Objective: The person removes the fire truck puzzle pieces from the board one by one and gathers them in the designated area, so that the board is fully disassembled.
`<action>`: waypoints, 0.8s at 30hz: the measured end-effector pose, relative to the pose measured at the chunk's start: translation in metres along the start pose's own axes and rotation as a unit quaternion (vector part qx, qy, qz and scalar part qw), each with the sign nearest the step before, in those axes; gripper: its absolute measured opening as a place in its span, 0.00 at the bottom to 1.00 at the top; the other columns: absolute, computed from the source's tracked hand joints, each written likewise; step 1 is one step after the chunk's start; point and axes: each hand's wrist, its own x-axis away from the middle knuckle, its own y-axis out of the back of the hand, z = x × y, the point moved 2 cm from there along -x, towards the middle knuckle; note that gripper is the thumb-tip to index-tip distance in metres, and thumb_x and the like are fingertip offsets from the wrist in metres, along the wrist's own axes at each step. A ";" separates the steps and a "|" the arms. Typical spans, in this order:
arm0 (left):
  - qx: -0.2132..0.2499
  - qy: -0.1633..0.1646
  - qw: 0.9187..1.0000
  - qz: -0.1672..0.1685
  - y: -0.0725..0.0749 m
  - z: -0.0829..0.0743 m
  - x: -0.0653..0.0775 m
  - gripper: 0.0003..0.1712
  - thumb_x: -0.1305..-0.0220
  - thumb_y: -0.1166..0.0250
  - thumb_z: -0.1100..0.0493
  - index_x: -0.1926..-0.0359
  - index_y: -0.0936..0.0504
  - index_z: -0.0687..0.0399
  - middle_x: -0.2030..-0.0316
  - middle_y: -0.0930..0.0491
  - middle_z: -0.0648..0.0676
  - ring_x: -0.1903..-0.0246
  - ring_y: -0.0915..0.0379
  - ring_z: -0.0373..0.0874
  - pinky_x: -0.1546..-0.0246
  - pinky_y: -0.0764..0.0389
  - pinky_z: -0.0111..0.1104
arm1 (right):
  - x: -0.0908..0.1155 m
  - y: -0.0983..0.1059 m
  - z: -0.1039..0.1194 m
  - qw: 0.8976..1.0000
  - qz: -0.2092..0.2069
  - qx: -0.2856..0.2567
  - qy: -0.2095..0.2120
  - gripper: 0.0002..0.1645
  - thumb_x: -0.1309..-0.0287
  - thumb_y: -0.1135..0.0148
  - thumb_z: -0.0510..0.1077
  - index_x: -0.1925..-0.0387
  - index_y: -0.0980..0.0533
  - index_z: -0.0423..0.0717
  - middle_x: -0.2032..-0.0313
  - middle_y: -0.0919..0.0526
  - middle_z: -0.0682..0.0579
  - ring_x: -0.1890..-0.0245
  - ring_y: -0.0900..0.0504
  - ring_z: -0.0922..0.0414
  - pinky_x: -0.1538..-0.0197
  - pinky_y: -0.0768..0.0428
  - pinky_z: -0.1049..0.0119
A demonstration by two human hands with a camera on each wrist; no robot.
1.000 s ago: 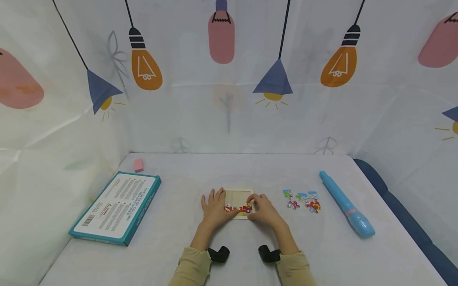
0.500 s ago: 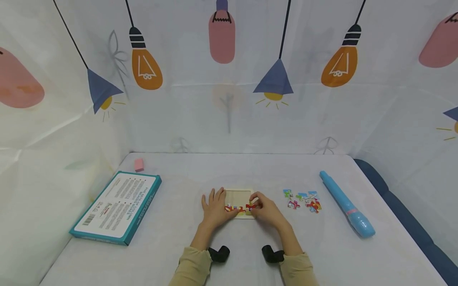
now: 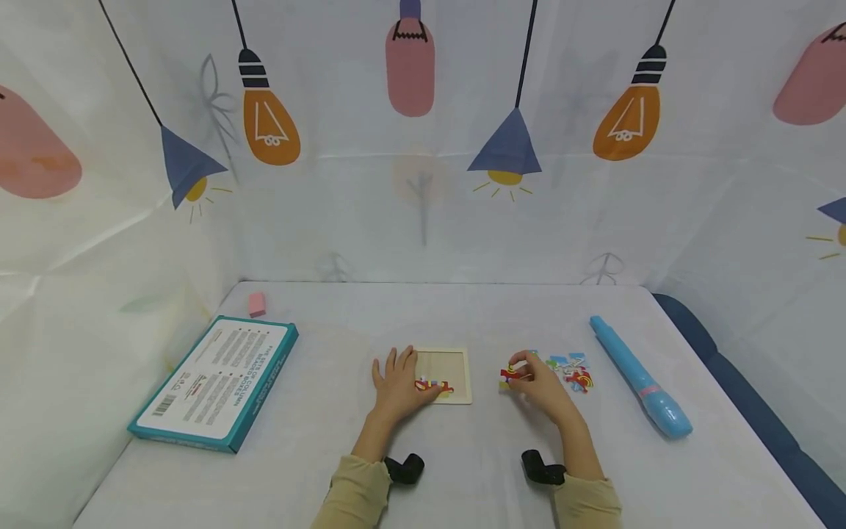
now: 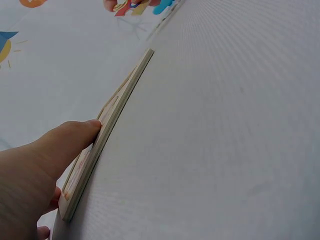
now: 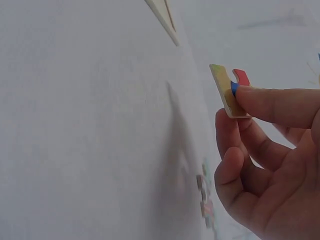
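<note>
My left hand lies with straight, spread fingers along the left side of a small wooden puzzle tray. Its thumb rests across the lower part of the tray, over a few joined red and yellow jigsaw pieces; the left wrist view shows the thumb tip at the tray's rim. Right of the tray, my right hand pinches a jigsaw puzzle piece between thumb and fingers. That piece is yellow with blue and red parts and is held above the table. The right hand partly covers the loose pieces behind it.
Several loose jigsaw pieces lie just right of the right hand. Beyond them is a light blue tube-shaped object. At left sit a teal and white box and a pink block. A patterned white sheet hangs behind the table.
My right hand has lifted the jigsaw puzzle piece from the tray's lower right corner and carried it right, towards the loose pieces. The left hand has stayed in place.
</note>
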 end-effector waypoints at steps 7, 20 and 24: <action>0.002 0.005 1.000 0.011 -0.002 0.001 0.001 0.50 0.53 0.36 0.34 0.36 0.35 0.59 0.35 0.39 0.55 0.34 0.53 0.59 0.39 0.61 0.61 | 0.014 0.026 -0.015 0.999 -0.023 0.013 -0.020 0.20 0.45 0.40 0.36 0.50 0.32 0.42 0.61 0.24 0.43 0.65 0.26 0.53 0.67 0.26 0.64; 0.003 0.004 1.000 0.007 -0.001 0.002 0.000 0.51 0.54 0.36 0.33 0.35 0.36 0.59 0.35 0.39 0.55 0.34 0.53 0.59 0.40 0.61 0.61 | 0.032 0.056 -0.041 0.996 -0.048 0.057 -0.056 0.23 0.42 0.44 0.38 0.45 0.34 0.40 0.56 0.27 0.39 0.59 0.28 0.49 0.63 0.25 0.63; 0.005 0.003 1.000 0.004 -0.001 0.002 0.000 0.51 0.54 0.36 0.33 0.35 0.36 0.59 0.35 0.39 0.55 0.34 0.53 0.59 0.40 0.60 0.61 | 0.036 0.063 -0.047 0.994 -0.054 0.062 -0.072 0.23 0.42 0.43 0.40 0.45 0.35 0.39 0.54 0.26 0.36 0.58 0.27 0.48 0.61 0.24 0.62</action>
